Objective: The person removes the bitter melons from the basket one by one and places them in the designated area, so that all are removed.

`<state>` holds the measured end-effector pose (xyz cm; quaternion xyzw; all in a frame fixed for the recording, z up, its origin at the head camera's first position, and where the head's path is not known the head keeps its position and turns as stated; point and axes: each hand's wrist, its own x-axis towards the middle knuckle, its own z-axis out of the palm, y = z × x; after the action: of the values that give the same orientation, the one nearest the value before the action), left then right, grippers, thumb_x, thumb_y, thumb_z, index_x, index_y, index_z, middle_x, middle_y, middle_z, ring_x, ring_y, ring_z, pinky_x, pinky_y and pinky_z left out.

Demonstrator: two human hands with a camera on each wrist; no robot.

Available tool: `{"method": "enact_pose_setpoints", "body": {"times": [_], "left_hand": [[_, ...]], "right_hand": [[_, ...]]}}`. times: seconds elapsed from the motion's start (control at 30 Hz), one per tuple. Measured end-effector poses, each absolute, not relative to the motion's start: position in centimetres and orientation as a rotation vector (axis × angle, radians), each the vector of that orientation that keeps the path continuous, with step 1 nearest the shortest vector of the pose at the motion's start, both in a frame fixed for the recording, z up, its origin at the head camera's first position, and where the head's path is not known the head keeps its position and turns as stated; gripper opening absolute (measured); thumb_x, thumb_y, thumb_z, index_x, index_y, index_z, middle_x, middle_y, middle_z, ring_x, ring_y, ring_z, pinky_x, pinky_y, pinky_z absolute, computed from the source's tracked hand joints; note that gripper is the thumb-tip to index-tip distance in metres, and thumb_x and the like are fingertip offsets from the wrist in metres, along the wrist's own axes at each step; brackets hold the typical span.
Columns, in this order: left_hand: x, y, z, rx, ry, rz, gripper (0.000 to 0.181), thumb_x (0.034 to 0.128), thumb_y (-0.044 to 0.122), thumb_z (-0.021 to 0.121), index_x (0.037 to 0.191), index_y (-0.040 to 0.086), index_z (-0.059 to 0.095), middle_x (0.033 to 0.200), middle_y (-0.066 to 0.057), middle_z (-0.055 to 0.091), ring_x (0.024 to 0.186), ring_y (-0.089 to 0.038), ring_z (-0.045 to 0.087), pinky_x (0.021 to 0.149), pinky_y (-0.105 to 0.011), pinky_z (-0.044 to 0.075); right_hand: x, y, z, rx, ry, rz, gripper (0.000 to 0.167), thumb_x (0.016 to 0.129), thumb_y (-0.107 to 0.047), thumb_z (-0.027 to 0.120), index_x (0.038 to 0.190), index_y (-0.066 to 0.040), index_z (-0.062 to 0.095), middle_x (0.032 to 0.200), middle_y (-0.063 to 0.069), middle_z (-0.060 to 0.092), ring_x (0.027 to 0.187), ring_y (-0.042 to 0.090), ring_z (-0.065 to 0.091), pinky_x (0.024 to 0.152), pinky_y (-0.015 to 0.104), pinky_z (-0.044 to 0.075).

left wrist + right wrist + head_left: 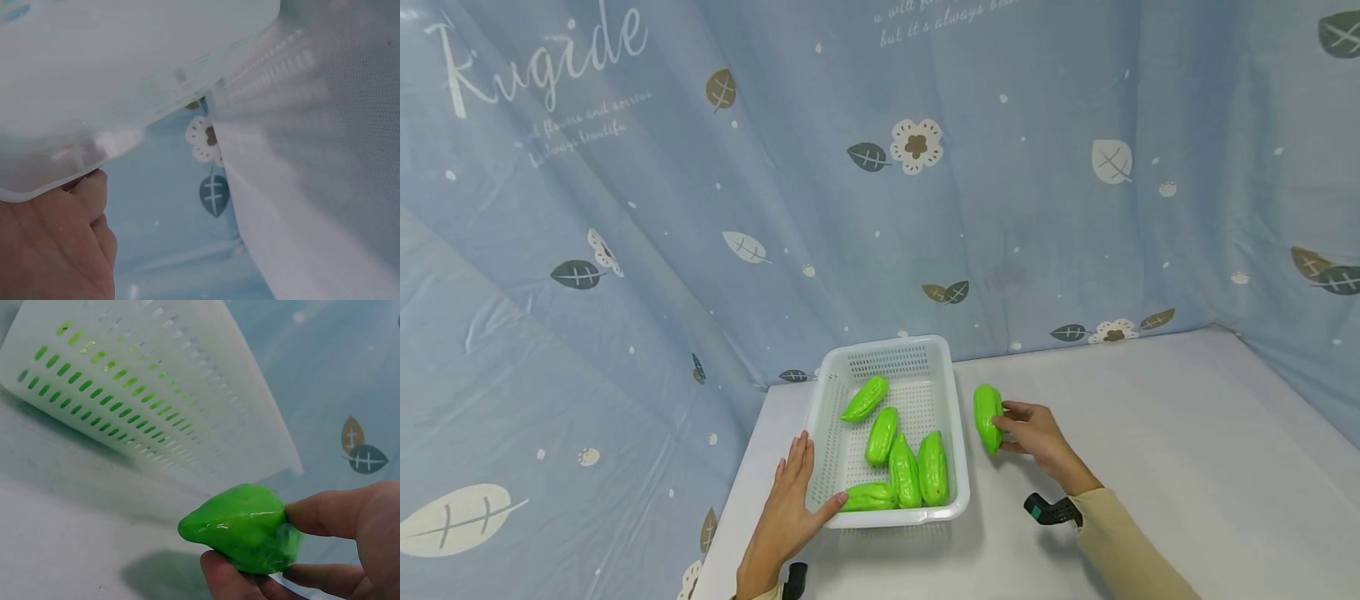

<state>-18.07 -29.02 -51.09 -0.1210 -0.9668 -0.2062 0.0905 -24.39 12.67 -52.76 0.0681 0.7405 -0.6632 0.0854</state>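
My right hand (pixel 1032 435) pinches a bright green gourd (pixel 988 417) between thumb and fingers, just right of the white basket (pixel 955 433). In the right wrist view this gourd (pixel 240 528) looks glossy and tapers to a blunt point, apart from the basket wall and with a shadow on the surface below. My left hand (pixel 788 507) lies against the basket's front left corner, its fingers fairly straight along the side and its thumb at the front rim. Several similar gourds (pixel 882 437) lie inside the basket, most of them towards the front.
The perforated basket stands on a white tabletop (pixel 1150 433) near its left edge. A blue patterned curtain (pixel 1015 208) hangs behind the table and along its left side. Dark wrist straps (pixel 1052 509) show at both wrists.
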Motion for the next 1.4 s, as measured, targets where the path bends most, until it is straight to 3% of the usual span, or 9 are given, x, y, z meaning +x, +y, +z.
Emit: {"method": "enact_pose_setpoints", "body": {"times": [0.1, 0.2, 0.33, 0.5, 0.6, 0.83, 0.97, 1.1, 1.4], "left_hand": [[-18.1, -29.0, -51.1, -0.347, -2.882, -0.609, 0.105, 0.0887, 0.060, 0.070, 0.162, -0.001, 0.026, 0.175, -0.011, 0.018, 0.161, -0.040, 0.018, 0.131, -0.029, -0.009], [-18.1, -29.0, -51.1, -0.337, -2.890, -0.606, 0.105, 0.0886, 0.060, 0.070, 0.162, 0.000, 0.025, 0.175, -0.010, 0.018, 0.161, -0.039, 0.018, 0.130, -0.056, 0.011], [-18.1, -29.0, -51.1, -0.341, -2.888, -0.599, 0.105, 0.0884, 0.060, 0.070, 0.162, 0.000, 0.026, 0.175, -0.011, 0.018, 0.161, -0.040, 0.019, 0.124, -0.065, 0.020], [-18.0, -29.1, -51.1, -0.339, -2.889, -0.599, 0.105, 0.0888, 0.060, 0.070, 0.163, 0.000, 0.026, 0.175, -0.011, 0.018, 0.161, -0.039, 0.019, 0.127, -0.062, 0.019], [-18.0, -29.1, -51.1, -0.331, -2.892, -0.625, 0.104, 0.0893, 0.059, 0.069, 0.163, 0.002, 0.024, 0.175, -0.010, 0.017, 0.162, -0.037, 0.016, 0.131, -0.053, 0.012], [-18.0, -29.0, -51.0, -0.326, -2.895, -0.630, 0.105, 0.0885, 0.058, 0.071, 0.163, 0.002, 0.024, 0.175, -0.010, 0.018, 0.162, -0.036, 0.016, 0.129, -0.058, 0.015], [-18.0, -29.0, -51.0, -0.340, -2.878, -0.638, 0.105, 0.0888, 0.059, 0.070, 0.163, 0.001, 0.025, 0.175, -0.012, 0.018, 0.161, -0.039, 0.018, 0.132, -0.032, -0.005], [-18.0, -28.9, -50.9, -0.359, -2.864, -0.631, 0.104, 0.0890, 0.059, 0.070, 0.162, -0.001, 0.026, 0.175, -0.012, 0.019, 0.161, -0.040, 0.020, 0.115, -0.008, -0.019], [-17.9, -28.9, -51.0, -0.355, -2.865, -0.635, 0.104, 0.0888, 0.058, 0.070, 0.162, 0.000, 0.026, 0.175, -0.011, 0.019, 0.161, -0.039, 0.019, 0.113, -0.007, -0.019]], "right_hand": [[-24.5, 12.5, -52.9, 0.204, 2.229, -1.955, 0.063, 0.102, -0.016, 0.063, 0.152, 0.014, 0.039, 0.142, 0.035, 0.051, 0.109, 0.025, 0.069, 0.085, 0.038, 0.065], [-24.5, 12.4, -53.0, 0.208, 2.243, -1.937, 0.062, 0.102, -0.015, 0.063, 0.152, 0.014, 0.039, 0.142, 0.035, 0.052, 0.111, 0.028, 0.069, 0.084, 0.037, 0.065], [-24.5, 12.2, -53.0, 0.219, 2.268, -1.905, 0.062, 0.102, -0.015, 0.063, 0.152, 0.014, 0.039, 0.142, 0.035, 0.052, 0.115, 0.035, 0.068, 0.084, 0.037, 0.065], [-24.5, 12.1, -53.2, 0.228, 2.293, -1.875, 0.062, 0.102, -0.015, 0.063, 0.151, 0.014, 0.039, 0.141, 0.035, 0.051, 0.120, 0.040, 0.065, 0.085, 0.038, 0.065], [-24.6, 12.1, -53.3, 0.230, 2.298, -1.859, 0.062, 0.102, -0.015, 0.063, 0.152, 0.013, 0.039, 0.141, 0.034, 0.050, 0.121, 0.041, 0.064, 0.085, 0.038, 0.065], [-24.7, 12.0, -53.8, 0.236, 2.317, -1.826, 0.064, 0.101, -0.016, 0.065, 0.152, 0.013, 0.040, 0.143, 0.034, 0.051, 0.121, 0.041, 0.063, 0.084, 0.037, 0.065], [-24.7, 11.9, -54.0, 0.239, 2.315, -1.826, 0.064, 0.101, -0.015, 0.065, 0.152, 0.013, 0.040, 0.144, 0.035, 0.050, 0.123, 0.042, 0.063, 0.084, 0.037, 0.065], [-24.6, 11.8, -54.0, 0.233, 2.312, -1.835, 0.063, 0.101, -0.014, 0.065, 0.152, 0.013, 0.040, 0.144, 0.035, 0.051, 0.123, 0.043, 0.063, 0.084, 0.038, 0.065], [-24.6, 11.8, -54.3, 0.208, 2.308, -1.845, 0.064, 0.101, -0.014, 0.065, 0.153, 0.013, 0.038, 0.145, 0.036, 0.049, 0.127, 0.047, 0.061, 0.084, 0.039, 0.065]]}}
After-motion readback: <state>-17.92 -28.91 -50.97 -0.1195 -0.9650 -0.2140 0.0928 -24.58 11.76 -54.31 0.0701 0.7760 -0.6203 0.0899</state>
